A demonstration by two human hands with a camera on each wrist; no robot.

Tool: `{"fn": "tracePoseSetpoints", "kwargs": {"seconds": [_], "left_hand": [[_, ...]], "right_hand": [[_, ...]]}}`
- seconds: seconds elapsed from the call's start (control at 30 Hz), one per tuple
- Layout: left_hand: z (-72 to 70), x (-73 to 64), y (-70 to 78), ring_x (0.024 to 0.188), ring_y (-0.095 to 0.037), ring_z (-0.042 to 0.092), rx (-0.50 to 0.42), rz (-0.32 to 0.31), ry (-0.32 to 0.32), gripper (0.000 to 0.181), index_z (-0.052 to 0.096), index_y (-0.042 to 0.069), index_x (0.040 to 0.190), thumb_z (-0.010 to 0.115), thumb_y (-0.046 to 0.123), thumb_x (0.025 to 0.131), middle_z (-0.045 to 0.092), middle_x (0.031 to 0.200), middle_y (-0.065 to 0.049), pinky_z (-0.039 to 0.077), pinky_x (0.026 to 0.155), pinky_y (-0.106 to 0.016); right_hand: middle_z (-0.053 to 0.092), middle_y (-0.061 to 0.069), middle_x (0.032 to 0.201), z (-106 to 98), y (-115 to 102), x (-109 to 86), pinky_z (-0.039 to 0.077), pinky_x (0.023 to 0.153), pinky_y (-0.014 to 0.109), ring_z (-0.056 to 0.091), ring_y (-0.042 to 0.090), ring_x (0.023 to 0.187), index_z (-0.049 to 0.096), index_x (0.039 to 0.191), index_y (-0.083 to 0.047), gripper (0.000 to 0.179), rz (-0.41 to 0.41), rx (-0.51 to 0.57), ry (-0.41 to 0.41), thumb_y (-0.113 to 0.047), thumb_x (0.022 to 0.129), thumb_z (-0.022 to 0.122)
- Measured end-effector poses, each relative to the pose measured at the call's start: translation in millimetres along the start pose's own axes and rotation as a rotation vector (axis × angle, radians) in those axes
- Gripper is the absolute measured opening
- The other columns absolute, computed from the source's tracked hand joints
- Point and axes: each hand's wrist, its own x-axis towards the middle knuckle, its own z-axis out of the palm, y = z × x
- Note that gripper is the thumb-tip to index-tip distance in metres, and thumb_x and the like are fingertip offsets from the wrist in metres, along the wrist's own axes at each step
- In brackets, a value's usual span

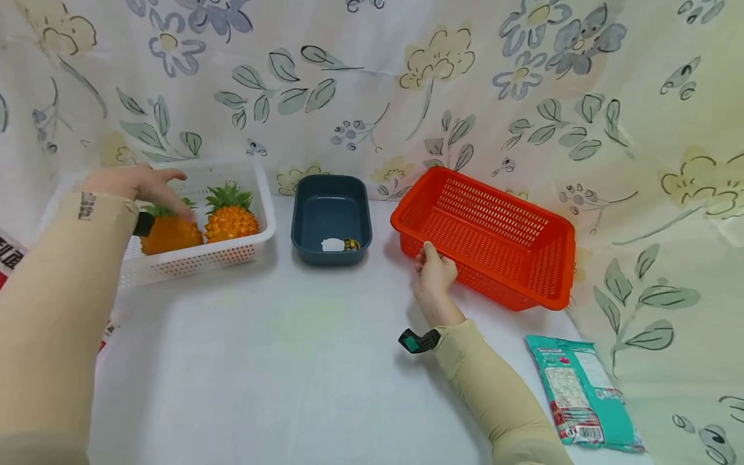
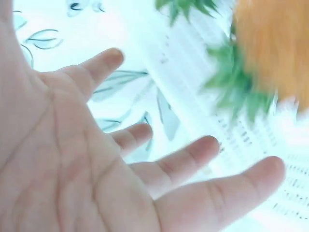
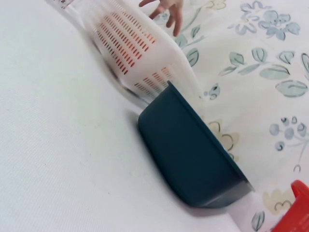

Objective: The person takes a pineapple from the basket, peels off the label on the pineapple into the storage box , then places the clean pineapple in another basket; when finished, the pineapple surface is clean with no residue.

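Note:
My left hand is over the white basket, its fingers spread and holding nothing; the left wrist view shows its bare palm. Two orange pineapples with green crowns lie in that basket: the left pineapple is just below the hand, partly covered by it, and the right pineapple is beside it. At the red basket, my right hand grips the near left rim, thumb on top and fingers curled under. This basket is angled on the table and looks bare inside.
Between the baskets stands a dark blue tub with a small white and yellow item inside. A teal snack packet lies at the right. Behind hangs a flowered cloth; a red and white printed piece shows at far left.

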Motion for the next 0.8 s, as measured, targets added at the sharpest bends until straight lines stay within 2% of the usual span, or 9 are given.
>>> {"fn": "tracePoseSetpoints", "kwargs": {"seconds": [0.07, 0.13, 0.2, 0.33, 0.4, 0.5, 0.6, 0.67, 0.8], "left_hand": [[-0.4, 4.8, 4.9, 0.124, -0.062, -0.004, 0.063, 0.039, 0.018, 0.118, -0.001, 0.003, 0.146, 0.067, 0.062, 0.071, -0.014, 0.138, -0.045, 0.013, 0.092, -0.076], [0.5, 8.2, 10.4, 0.124, -0.062, -0.005, 0.108, 0.062, 0.060, 0.113, 0.001, 0.001, 0.146, 0.065, 0.059, 0.074, -0.013, 0.137, -0.046, 0.014, 0.091, -0.077], [2.9, 12.1, 16.4, 0.125, -0.062, -0.006, 0.104, 0.095, 0.085, 0.107, 0.001, -0.001, 0.145, 0.064, 0.054, 0.078, -0.014, 0.138, -0.045, 0.016, 0.092, -0.076], [10.0, 14.9, 31.4, 0.126, -0.056, 0.013, 0.099, 0.179, 0.170, 0.092, 0.017, -0.004, 0.142, 0.058, 0.054, 0.083, 0.006, 0.141, -0.042, 0.027, 0.093, -0.070], [14.4, 12.3, 40.3, 0.121, -0.051, 0.027, 0.074, 0.226, 0.231, 0.080, 0.030, -0.004, 0.136, 0.054, 0.053, 0.086, 0.023, 0.137, -0.038, 0.033, 0.091, -0.065], [25.5, 6.0, 54.4, 0.101, -0.040, 0.044, -0.006, 0.279, 0.367, 0.059, 0.046, -0.004, 0.117, 0.049, 0.049, 0.090, 0.048, 0.118, -0.029, 0.043, 0.078, -0.052], [40.5, 1.3, 68.0, 0.084, -0.031, 0.046, -0.115, 0.311, 0.511, 0.043, 0.052, 0.000, 0.103, 0.049, 0.042, 0.091, 0.054, 0.099, -0.020, 0.042, 0.062, -0.039], [50.6, 1.2, 75.9, 0.077, -0.028, 0.045, -0.166, 0.331, 0.571, 0.037, 0.054, 0.002, 0.098, 0.049, 0.037, 0.092, 0.054, 0.092, -0.017, 0.040, 0.055, -0.034], [65.8, 4.9, 90.1, 0.075, -0.027, 0.045, -0.220, 0.356, 0.587, 0.030, 0.053, 0.003, 0.098, 0.049, 0.032, 0.092, 0.054, 0.090, -0.015, 0.039, 0.054, -0.033]], "right_hand": [[0.058, 0.000, 0.075, 0, 0, 0.1, 0.046, 0.056, 0.021, 0.053, 0.010, 0.063, 0.058, 0.087, -0.009, 0.013, 0.001, 0.000, 0.006, -0.020, 0.087, 0.065], [0.058, 0.000, 0.075, 1, 0, 0.3, 0.046, 0.055, 0.020, 0.053, 0.010, 0.062, 0.057, 0.087, -0.009, 0.014, 0.003, -0.004, 0.012, -0.021, 0.087, 0.065], [0.058, 0.001, 0.076, 1, -1, 0.1, 0.046, 0.055, 0.021, 0.053, 0.010, 0.062, 0.057, 0.087, -0.009, 0.014, 0.007, -0.005, 0.013, -0.021, 0.087, 0.065], [0.058, 0.001, 0.078, 2, -1, -1.1, 0.046, 0.057, 0.021, 0.053, 0.010, 0.063, 0.058, 0.090, -0.010, 0.014, 0.028, -0.002, 0.013, -0.021, 0.087, 0.065], [0.058, 0.001, 0.079, 2, -2, -2.1, 0.045, 0.058, 0.022, 0.052, 0.011, 0.064, 0.059, 0.091, -0.010, 0.013, 0.040, 0.005, 0.012, -0.021, 0.087, 0.064], [0.058, 0.001, 0.079, 2, -2, -2.7, 0.045, 0.058, 0.022, 0.052, 0.012, 0.065, 0.059, 0.093, -0.011, 0.012, 0.051, 0.016, 0.008, -0.021, 0.088, 0.064], [0.058, 0.001, 0.079, 2, -2, -3.0, 0.045, 0.059, 0.022, 0.052, 0.013, 0.066, 0.058, 0.093, -0.011, 0.013, 0.057, 0.020, 0.001, -0.022, 0.088, 0.063], [0.057, 0.001, 0.080, 1, -2, -2.9, 0.044, 0.059, 0.022, 0.052, 0.013, 0.069, 0.057, 0.094, -0.011, 0.016, 0.075, 0.019, -0.010, -0.024, 0.087, 0.064], [0.057, 0.003, 0.089, 3, 1, -4.0, 0.043, 0.062, 0.023, 0.052, 0.017, 0.078, 0.053, 0.099, -0.012, 0.023, 0.168, -0.049, -0.074, -0.028, 0.087, 0.065]]}}
